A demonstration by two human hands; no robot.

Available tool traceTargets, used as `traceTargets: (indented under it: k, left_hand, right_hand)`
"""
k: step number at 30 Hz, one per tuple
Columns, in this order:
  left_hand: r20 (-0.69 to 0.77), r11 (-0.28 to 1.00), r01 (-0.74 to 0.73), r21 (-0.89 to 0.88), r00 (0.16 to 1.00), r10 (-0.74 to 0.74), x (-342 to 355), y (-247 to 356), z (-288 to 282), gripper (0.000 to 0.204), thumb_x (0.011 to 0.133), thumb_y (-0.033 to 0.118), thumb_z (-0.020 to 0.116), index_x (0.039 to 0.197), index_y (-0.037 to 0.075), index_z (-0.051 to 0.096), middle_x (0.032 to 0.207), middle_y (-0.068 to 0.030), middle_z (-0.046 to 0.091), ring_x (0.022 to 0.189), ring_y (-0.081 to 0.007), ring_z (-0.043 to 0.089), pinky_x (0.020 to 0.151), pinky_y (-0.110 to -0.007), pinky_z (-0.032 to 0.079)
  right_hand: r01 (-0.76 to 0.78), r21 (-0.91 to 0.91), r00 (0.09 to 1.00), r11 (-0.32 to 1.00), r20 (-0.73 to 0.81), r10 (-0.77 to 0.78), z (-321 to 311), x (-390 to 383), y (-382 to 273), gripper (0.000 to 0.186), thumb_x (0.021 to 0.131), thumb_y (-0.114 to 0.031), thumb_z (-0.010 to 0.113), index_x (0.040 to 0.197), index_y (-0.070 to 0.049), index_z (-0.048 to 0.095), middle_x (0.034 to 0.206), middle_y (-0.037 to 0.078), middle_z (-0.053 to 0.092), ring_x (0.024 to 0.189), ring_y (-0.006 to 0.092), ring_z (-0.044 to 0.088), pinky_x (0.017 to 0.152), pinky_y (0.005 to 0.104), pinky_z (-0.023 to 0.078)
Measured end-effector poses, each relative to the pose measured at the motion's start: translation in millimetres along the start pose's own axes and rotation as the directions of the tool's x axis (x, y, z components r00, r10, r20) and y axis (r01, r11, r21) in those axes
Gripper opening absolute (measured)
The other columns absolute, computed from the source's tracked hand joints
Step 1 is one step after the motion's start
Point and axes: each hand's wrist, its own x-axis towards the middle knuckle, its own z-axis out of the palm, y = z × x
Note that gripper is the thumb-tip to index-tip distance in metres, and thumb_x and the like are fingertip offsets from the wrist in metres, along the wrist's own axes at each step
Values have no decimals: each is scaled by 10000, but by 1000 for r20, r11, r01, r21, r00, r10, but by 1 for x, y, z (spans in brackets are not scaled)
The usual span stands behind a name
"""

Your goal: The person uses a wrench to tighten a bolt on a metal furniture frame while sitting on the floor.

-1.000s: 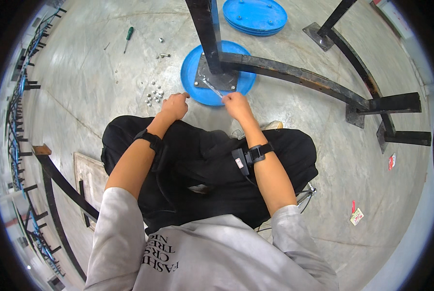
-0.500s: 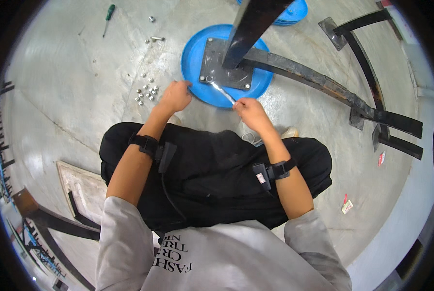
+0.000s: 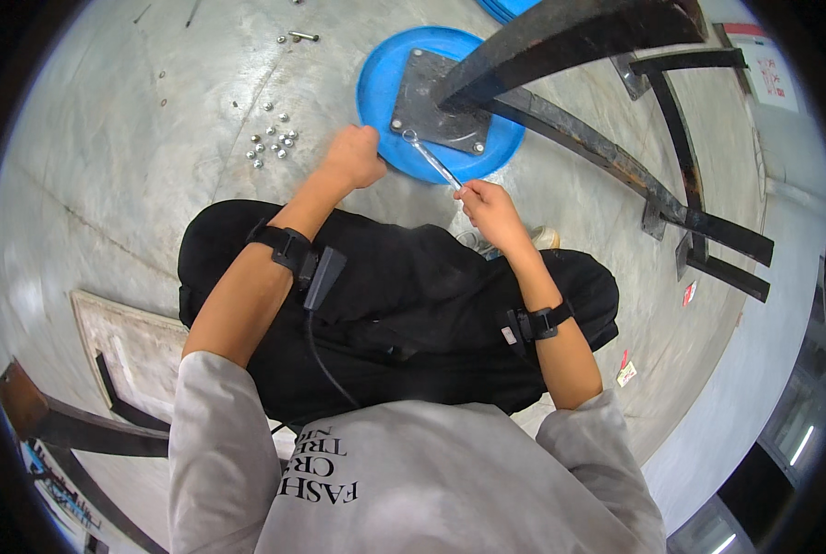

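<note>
Wrench (image 3: 442, 170), slim and silvery, is gripped by its handle end in the person's right hand (image 3: 492, 214), the fingers closed around it. It slants up and to the left over a round blue disc (image 3: 381, 65), its ring end near the front edge of a black metal plate (image 3: 442, 88); whether the ring touches the plate is unclear. The plate lies on the disc, with silvery bolt heads (image 3: 478, 148) showing at three corners. From the plate rises a thick black post (image 3: 561, 46), and a long black beam (image 3: 570, 138) runs off to the right. The left hand (image 3: 356, 157) is at the disc's near-left rim, fingers curled; whether it grasps the rim cannot be told. Left of that hand, a loose cluster of shiny nuts (image 3: 275, 148) lies on the grey concrete floor (image 3: 136, 166), with a short metal rod (image 3: 304, 36) farther away. The person sits low, in black trousers (image 3: 413, 277) and a grey shirt (image 3: 468, 471), a black strap (image 3: 288, 247) around each forearm.
</note>
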Motion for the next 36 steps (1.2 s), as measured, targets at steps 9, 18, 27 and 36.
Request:
traceTargets:
  k: [9, 18, 27, 36]
  left_hand:
    - [6, 959, -111, -262, 993, 116, 14, 7, 19, 422, 670, 159, 630, 1052, -13, 583, 943, -210, 622, 885, -291, 615, 814, -344, 480]
    - [-64, 935, -117, -336, 993, 101, 34, 19, -8, 255, 744, 106, 546, 971, 9, 612, 683, -171, 605, 645, -251, 602, 610, -342, 463]
    - [-117, 898, -162, -409, 985, 124, 37, 17, 3, 308, 763, 90, 532, 1061, 24, 582, 724, -176, 599, 648, -259, 587, 629, -335, 459]
    - [-50, 899, -52, -435, 998, 34, 33, 21, -4, 319, 757, 110, 520, 1048, -11, 572, 813, -206, 623, 782, -328, 608, 716, -376, 474]
  right_hand:
    - [-64, 91, 998, 994, 2, 64, -10, 9, 11, 196, 891, -147, 454, 860, 17, 557, 584, -33, 419, 481, 39, 355, 439, 189, 296]
    - [-224, 249, 962, 942, 213, 172, 4, 22, 5, 231, 868, -173, 434, 901, 32, 535, 602, 91, 566, 502, 149, 542, 475, 262, 411]
    - [-292, -3, 950, 956, 113, 291, -21, 38, 14, 234, 837, -207, 510, 828, 11, 596, 615, 84, 595, 537, 150, 559, 498, 258, 419]
    - [111, 30, 975, 993, -196, -103, -56, 40, -16, 268, 790, -225, 601, 830, 37, 636, 641, 66, 597, 585, 111, 517, 551, 256, 406]
